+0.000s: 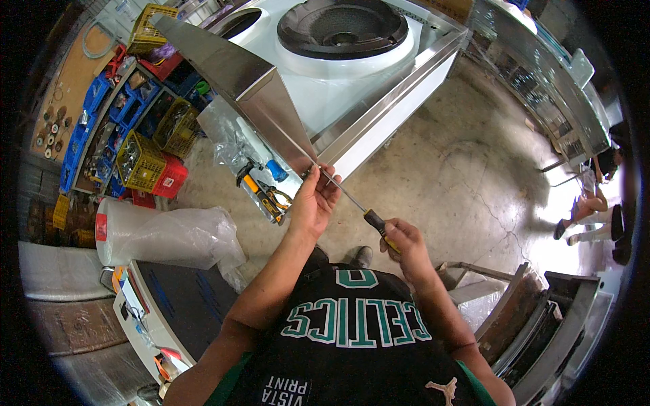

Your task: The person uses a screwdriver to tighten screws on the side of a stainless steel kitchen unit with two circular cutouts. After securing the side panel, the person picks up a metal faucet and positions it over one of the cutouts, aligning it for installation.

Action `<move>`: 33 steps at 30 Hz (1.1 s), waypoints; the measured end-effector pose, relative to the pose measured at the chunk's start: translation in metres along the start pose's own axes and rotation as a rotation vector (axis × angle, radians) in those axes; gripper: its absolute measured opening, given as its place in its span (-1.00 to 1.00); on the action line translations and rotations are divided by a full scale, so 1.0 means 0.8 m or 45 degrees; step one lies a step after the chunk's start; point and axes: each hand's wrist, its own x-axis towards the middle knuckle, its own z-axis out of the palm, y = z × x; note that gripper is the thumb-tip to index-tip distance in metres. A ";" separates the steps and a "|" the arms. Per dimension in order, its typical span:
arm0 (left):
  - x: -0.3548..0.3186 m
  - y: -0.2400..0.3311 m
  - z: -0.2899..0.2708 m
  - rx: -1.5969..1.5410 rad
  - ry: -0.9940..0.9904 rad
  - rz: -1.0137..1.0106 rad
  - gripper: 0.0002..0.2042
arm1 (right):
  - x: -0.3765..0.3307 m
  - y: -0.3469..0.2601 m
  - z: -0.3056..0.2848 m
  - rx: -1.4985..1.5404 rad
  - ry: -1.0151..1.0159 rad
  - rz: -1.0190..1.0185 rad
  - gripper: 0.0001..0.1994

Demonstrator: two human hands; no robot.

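Observation:
My right hand [404, 242] is closed around the black and yellow handle of a screwdriver [353, 199]. Its long thin shaft slants up and left to the near corner of a stainless steel panel [261, 101]. At that corner my left hand [315, 203] pinches with thumb and fingers around the screwdriver's tip; whatever lies between them is too small to make out. The bent panel stands along the left side of a white and steel stove unit [386, 132], which has a round black burner bowl [343, 30] on top.
Below the panel lie yellow and black hand tools [263, 193] and a blue-handled tool [276, 170]. Yellow baskets [140, 161] and blue bins [95, 95] line the left. A plastic-wrapped roll [159, 233] is nearby. Steel shelving [548, 95] and another person [589, 203] are at right.

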 end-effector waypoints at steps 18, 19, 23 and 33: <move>-0.022 -0.020 0.018 0.660 0.162 0.070 -0.85 | -0.009 0.003 0.002 0.117 0.004 0.230 -0.65; -0.026 -0.017 0.021 0.626 0.117 0.055 -0.84 | -0.003 0.002 -0.008 0.629 -0.111 0.640 -0.60; -0.033 -0.013 0.024 0.583 -0.010 0.102 -0.82 | -0.004 0.003 -0.011 0.653 -0.126 0.435 -0.60; -0.022 -0.019 0.023 0.658 0.145 0.106 -0.83 | -0.016 0.001 0.004 -0.093 0.190 0.207 -0.62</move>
